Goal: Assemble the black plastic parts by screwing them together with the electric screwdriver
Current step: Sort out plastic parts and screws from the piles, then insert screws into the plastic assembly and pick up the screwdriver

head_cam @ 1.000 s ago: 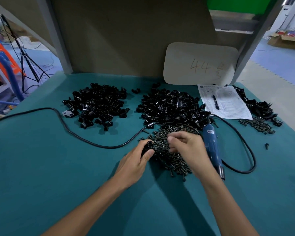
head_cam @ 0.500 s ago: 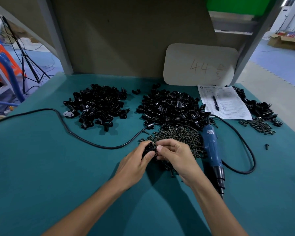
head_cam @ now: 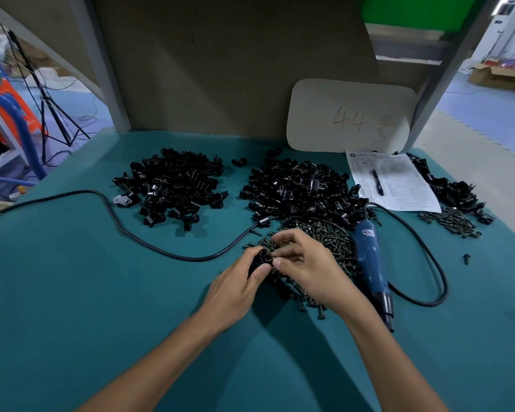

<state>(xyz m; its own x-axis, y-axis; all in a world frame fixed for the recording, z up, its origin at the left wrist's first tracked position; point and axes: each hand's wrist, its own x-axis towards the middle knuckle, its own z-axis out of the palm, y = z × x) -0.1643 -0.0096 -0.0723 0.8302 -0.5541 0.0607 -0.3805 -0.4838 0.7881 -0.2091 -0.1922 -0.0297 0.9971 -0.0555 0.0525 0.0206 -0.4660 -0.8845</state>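
The teal desk [head_cam: 101,292] is laid out as a supply arc. One heap of black plastic parts [head_cam: 173,185] is spread at the far left and a second heap [head_cam: 298,188] at the far middle. Each is kept apart from the other, probably so that the two part types can be picked without sorting. The screw pile [head_cam: 336,242] is heaped just in front of the second heap, directly under the hands, so that fasteners are within the shortest reach.

The electric screwdriver [head_cam: 369,257] is laid flat beside the screw pile on the right, tip pointing toward the person. It is judged to be parked there for a quick pick-up by the right hand. Its cable [head_cam: 161,248] is looped clear of the working spot.

The left hand [head_cam: 232,292] is curled round a black part [head_cam: 259,257], which is held just above the near edge of the screw pile with its round opening turned upward, seemingly to receive a fastener. The right hand [head_cam: 309,272] is brought against it, thumb and forefinger pinched together at that opening. A screw is judged to be pinched there, though it is too small to be made out.
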